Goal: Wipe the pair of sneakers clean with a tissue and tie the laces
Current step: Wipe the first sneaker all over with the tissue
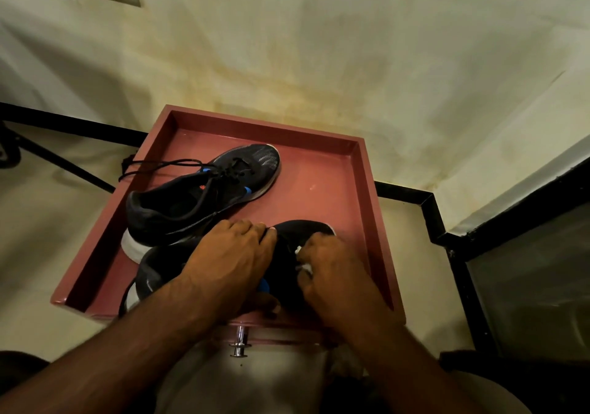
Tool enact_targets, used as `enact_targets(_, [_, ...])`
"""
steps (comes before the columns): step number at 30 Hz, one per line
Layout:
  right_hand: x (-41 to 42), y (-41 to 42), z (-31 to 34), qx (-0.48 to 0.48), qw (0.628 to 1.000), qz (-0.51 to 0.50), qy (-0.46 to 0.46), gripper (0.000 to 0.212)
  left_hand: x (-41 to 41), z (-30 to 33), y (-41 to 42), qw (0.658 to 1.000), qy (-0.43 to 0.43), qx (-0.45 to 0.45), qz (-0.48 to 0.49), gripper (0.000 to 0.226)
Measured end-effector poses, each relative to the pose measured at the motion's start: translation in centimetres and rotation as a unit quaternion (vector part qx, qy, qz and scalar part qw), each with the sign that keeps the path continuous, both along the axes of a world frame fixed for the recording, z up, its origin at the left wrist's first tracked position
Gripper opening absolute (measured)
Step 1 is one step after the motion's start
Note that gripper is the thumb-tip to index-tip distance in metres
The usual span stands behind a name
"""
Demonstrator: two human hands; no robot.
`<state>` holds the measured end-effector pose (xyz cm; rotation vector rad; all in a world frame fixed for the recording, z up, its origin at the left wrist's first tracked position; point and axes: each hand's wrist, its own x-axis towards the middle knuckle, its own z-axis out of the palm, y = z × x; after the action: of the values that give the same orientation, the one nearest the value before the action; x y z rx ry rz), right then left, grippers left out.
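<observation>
A: Where's the near sneaker (pixel 303 231) rel. to the hands?

B: Right under both. It lies in the front part of the red tray (pixel 360 158), toe pointing up-right, heel toward the left. Left hand (pixel 230 263) lies flat over the middle of it, palm down, fingers stretched toward the toe and only slightly spread, thumb tucked down at the near side by the tray's front edge. It presses on the shoe, not clenched round anything I can see.

A: And the right hand (pixel 332 273)?

B: On the toe end, just beside the left hand, nearly touching. Fingers curled tight into a loose fist, w/ bits of white tissue (pixel 303 267) poking out between them at the left side. So it grips the tissue, held against the dark upper of the shoe.

A: Other sneaker (pixel 204 193)?

B: Farther back in the same tray, also toe up-right, heel w/ white sole at the left. Its heel end touches or overlaps the near shoe; can't tell which. No hand on it. Its black laces (pixel 159 164) are loose, trailing left over the tray rim.

A: Laces on the near one?

B: Hidden under the left hand, can't tell. Only a blue patch (pixel 264 285) shows between the two hands.

A: Anything else?

B: Metal knob (pixel 238 346) below the tray's front edge, pale stained wall (pixel 319 46) behind.
</observation>
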<state>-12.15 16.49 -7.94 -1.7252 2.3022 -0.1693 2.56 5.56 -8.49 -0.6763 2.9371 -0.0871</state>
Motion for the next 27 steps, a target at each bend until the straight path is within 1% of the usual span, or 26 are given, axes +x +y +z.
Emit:
enact_targets(1, [0.6, 0.4, 0.2, 0.004, 1.000, 0.001, -0.011, 0.028, 0.0, -0.1, 0.0, 1.000, 0.000, 0.000, 0.001, 0.117])
enact_targets(3, [-0.3, 0.5, 0.4, -0.039, 0.999, -0.023, 0.002, 0.019, -0.1, -0.2, 0.0, 1.000, -0.004, 0.000, 0.003, 0.117])
enact_targets(5, [-2.2, 0.1, 0.8, -0.102, 0.991, -0.074, 0.051, 0.012, -0.1, -0.1, -0.1, 1.000, -0.006, -0.001, 0.002, 0.118])
enact_targets(6, [-2.8, 0.0, 1.0, -0.113, 0.987, -0.107, 0.030, 0.011, 0.0, -0.2, -0.1, 1.000, -0.005, -0.001, 0.002, 0.118])
enact_targets(7, [-2.8, 0.0, 1.1, -0.090, 0.989, -0.120, -0.013, 0.012, 0.1, -0.2, -0.1, 1.000, -0.001, -0.001, 0.002, 0.118])
enact_targets(9, [-1.4, 0.4, 0.7, -0.014, 0.991, -0.089, -0.095, 0.016, 0.1, -0.2, 0.0, 1.000, 0.006, -0.001, 0.002, 0.117])
enact_targets(10, [-0.6, 0.7, 0.5, 0.011, 0.990, -0.065, -0.126, 0.018, 0.1, -0.3, 0.0, 1.000, 0.006, -0.001, 0.003, 0.116])
enact_targets(11, [-0.3, 0.6, 0.5, 0.024, 0.989, -0.049, -0.136, 0.020, 0.1, -0.3, 0.0, 1.000, 0.004, -0.001, 0.004, 0.117])
enact_targets(12, [-0.7, 0.2, 0.7, 0.036, 0.989, -0.066, -0.128, 0.021, 0.0, -0.4, 0.0, 1.000, 0.001, -0.001, 0.005, 0.117])
enact_targets(13, [-1.5, -0.2, 0.9, 0.029, 0.989, -0.102, -0.102, 0.022, 0.0, -0.3, 0.0, 1.000, 0.000, -0.002, 0.005, 0.119])
enact_targets(15, [-3.1, -0.7, 0.8, -0.068, 0.984, -0.158, -0.043, 0.019, -0.1, -0.2, -0.1, 1.000, 0.002, -0.002, 0.002, 0.121])
enact_targets(16, [-3.1, -0.6, 0.6, -0.081, 0.986, -0.143, -0.019, 0.017, -0.1, -0.2, -0.1, 1.000, 0.002, 0.001, 0.002, 0.121])
enact_targets(17, [-2.4, -0.5, 0.5, -0.054, 0.992, -0.112, -0.016, 0.016, 0.0, -0.2, -0.1, 1.000, 0.005, 0.001, 0.003, 0.120])
enact_targets(18, [-1.4, 0.0, 0.2, -0.010, 0.996, -0.077, -0.039, 0.017, 0.0, -0.2, -0.1, 1.000, 0.006, -0.001, 0.003, 0.119])
enact_targets(19, [-0.3, 0.6, 0.1, 0.015, 0.996, -0.048, -0.077, 0.018, 0.0, -0.3, 0.0, 1.000, 0.005, -0.001, 0.004, 0.118])
enact_targets(20, [0.2, 1.1, 0.1, 0.018, 0.995, -0.036, -0.089, 0.017, 0.0, -0.4, 0.0, 1.000, 0.002, 0.001, 0.005, 0.117])
enact_targets(21, [-0.2, 0.9, 0.4, 0.008, 0.996, -0.049, -0.071, 0.016, 0.0, -0.4, 0.0, 1.000, -0.001, 0.000, 0.006, 0.117])
enact_targets(23, [-2.5, 0.4, 0.3, -0.076, 0.992, -0.094, 0.020, 0.011, -0.1, -0.3, 0.1, 1.000, -0.001, -0.004, 0.004, 0.118])
enact_targets(24, [-3.1, 0.1, 0.7, -0.106, 0.986, -0.120, 0.040, 0.010, -0.1, -0.1, 0.0, 1.000, 0.000, -0.004, 0.003, 0.119])
enact_targets(25, [-3.3, 0.0, 0.8, -0.100, 0.986, -0.121, 0.049, 0.010, -0.1, 0.0, 0.1, 1.000, 0.002, -0.003, 0.003, 0.119])
enact_targets(26, [-3.0, 0.2, 0.8, -0.082, 0.991, -0.102, 0.032, 0.012, -0.1, 0.0, 0.1, 1.000, 0.004, -0.002, 0.005, 0.118])
enact_targets(27, [-1.9, 0.4, 0.5, -0.046, 0.996, -0.074, -0.011, 0.014, -0.1, 0.0, 0.2, 1.000, 0.004, -0.002, 0.006, 0.116])
